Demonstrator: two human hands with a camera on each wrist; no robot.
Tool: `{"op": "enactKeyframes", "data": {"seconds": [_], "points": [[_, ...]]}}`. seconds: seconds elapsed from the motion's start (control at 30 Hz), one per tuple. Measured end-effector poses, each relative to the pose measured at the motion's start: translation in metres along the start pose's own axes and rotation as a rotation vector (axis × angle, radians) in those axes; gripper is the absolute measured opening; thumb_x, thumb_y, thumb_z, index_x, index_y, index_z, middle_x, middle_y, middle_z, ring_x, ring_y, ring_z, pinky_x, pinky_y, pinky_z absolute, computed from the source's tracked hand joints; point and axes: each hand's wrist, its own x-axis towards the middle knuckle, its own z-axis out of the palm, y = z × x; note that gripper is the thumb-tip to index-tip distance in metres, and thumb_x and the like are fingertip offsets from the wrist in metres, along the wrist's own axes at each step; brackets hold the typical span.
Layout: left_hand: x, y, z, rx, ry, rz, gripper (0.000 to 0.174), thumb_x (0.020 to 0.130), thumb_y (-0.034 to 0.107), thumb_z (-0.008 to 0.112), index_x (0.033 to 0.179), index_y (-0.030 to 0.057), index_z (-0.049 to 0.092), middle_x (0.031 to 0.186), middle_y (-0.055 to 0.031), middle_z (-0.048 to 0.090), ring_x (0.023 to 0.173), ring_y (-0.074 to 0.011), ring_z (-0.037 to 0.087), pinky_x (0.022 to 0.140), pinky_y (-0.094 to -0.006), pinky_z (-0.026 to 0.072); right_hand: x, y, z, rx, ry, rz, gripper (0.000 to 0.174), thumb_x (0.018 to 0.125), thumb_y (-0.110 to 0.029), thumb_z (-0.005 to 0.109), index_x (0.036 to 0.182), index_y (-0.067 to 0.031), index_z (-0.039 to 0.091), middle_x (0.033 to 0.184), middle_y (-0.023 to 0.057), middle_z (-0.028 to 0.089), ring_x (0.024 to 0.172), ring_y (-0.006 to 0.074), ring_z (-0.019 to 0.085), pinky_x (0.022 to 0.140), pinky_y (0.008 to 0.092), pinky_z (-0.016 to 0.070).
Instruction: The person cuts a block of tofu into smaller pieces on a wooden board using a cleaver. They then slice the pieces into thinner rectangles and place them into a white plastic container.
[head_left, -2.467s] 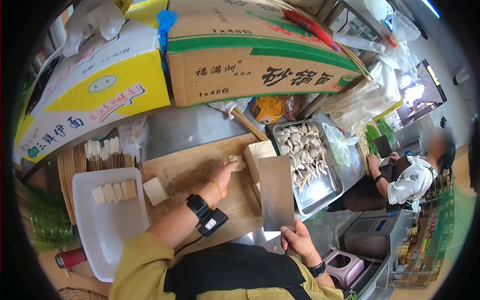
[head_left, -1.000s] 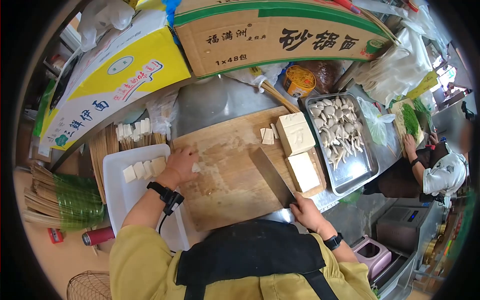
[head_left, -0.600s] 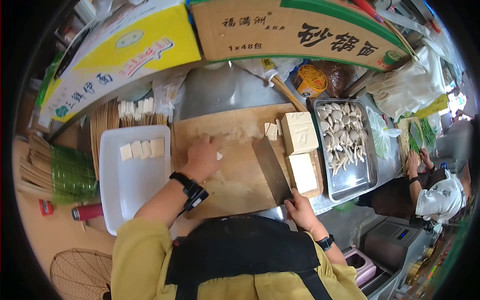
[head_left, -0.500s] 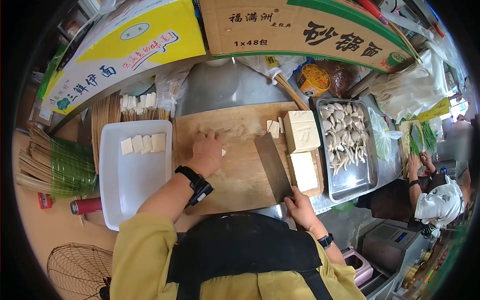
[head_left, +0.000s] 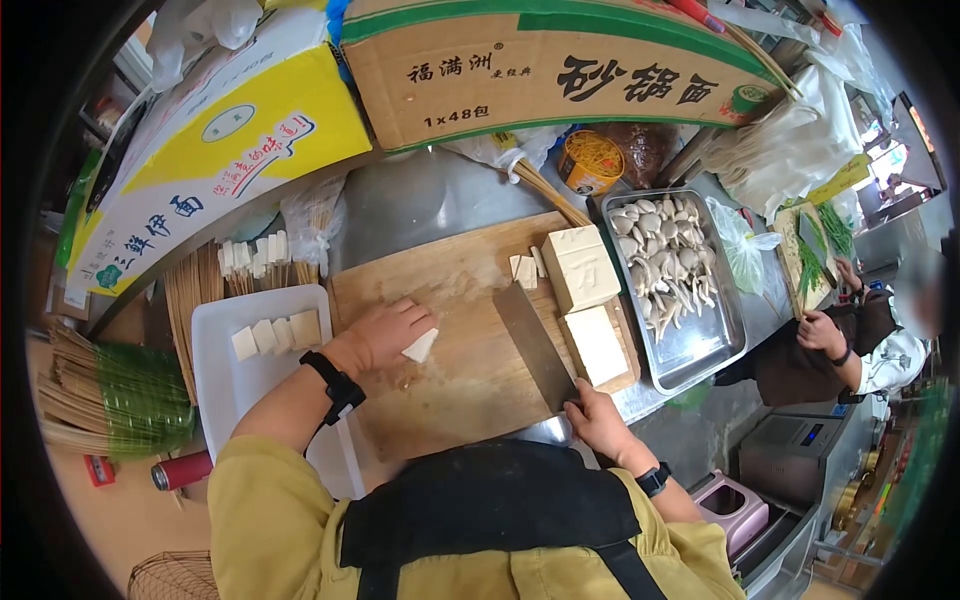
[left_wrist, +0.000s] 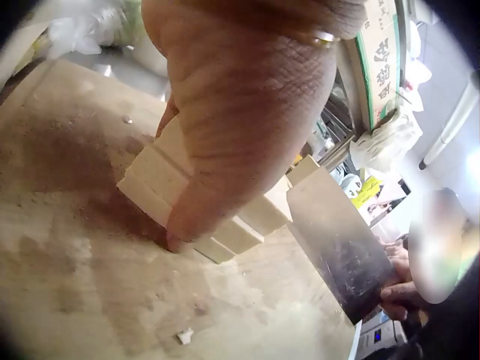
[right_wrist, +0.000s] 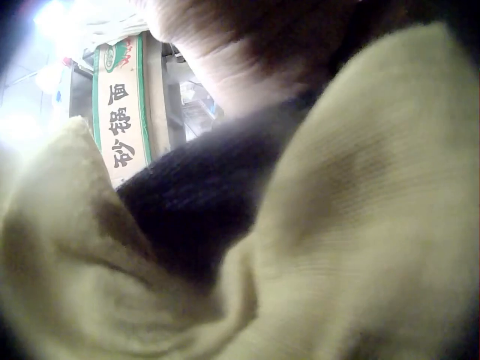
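Note:
My left hand (head_left: 385, 335) grips pale tofu slices (head_left: 421, 346) on the left part of the wooden cutting board (head_left: 455, 400); in the head view the hand covers most of them. The left wrist view shows the thumb against the near side of the sliced tofu (left_wrist: 154, 184). My right hand (head_left: 600, 415) holds a cleaver (head_left: 535, 345) by its handle, the broad blade angled low over the board. Right of the blade are two tofu blocks, a tall one (head_left: 582, 268) and a lower one (head_left: 597, 345). Small tofu slices (head_left: 522, 270) lie beside the tall block.
A white plastic tub (head_left: 210, 340) with several tofu pieces stands left of the board. A metal tray of mushrooms (head_left: 665, 255) sits to the right. Cardboard boxes (head_left: 590, 75) line the back, near skewers (head_left: 190, 300). Another person (head_left: 840, 330) works at far right.
My left hand has gone from near the tall tofu block to the tofu at the board's left, and lately more tofu shows beside it. The cleaver has swung from raised to low over the board.

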Motion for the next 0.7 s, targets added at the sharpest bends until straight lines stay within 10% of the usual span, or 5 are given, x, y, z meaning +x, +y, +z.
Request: {"op": "enactKeyframes", "data": {"seconds": [0.33,0.7], "points": [[0.005,0.03,0.002,-0.172,0.11,-0.391,0.052,0.068,0.026,0.073,0.113,0.0097,0.051,0.109,-0.0097,0.058,0.104,-0.0295,0.057,0.08,-0.0415,0.051,-0.001,-0.004,-0.003,0.036,0.0,0.014,0.038,0.094,-0.005,0.052,0.128,0.0088,0.04,0.064,0.0081,0.057,0.049,0.0131,0.056,0.046,0.0276,0.0458],[0.096,0.097,0.032,-0.13,0.184,-0.548,0.066,0.065,0.022,0.077,0.123,0.0084,0.048,0.116,-0.0108,0.054,0.109,-0.0307,0.054,0.087,-0.0407,0.0506,0.002,-0.006,-0.01,-0.214,0.12,-0.113,0.014,0.087,-0.008,0.052,0.096,0.0011,0.047,0.078,0.0292,0.058,0.081,0.0482,0.057,0.07,0.051,0.0453]]}}
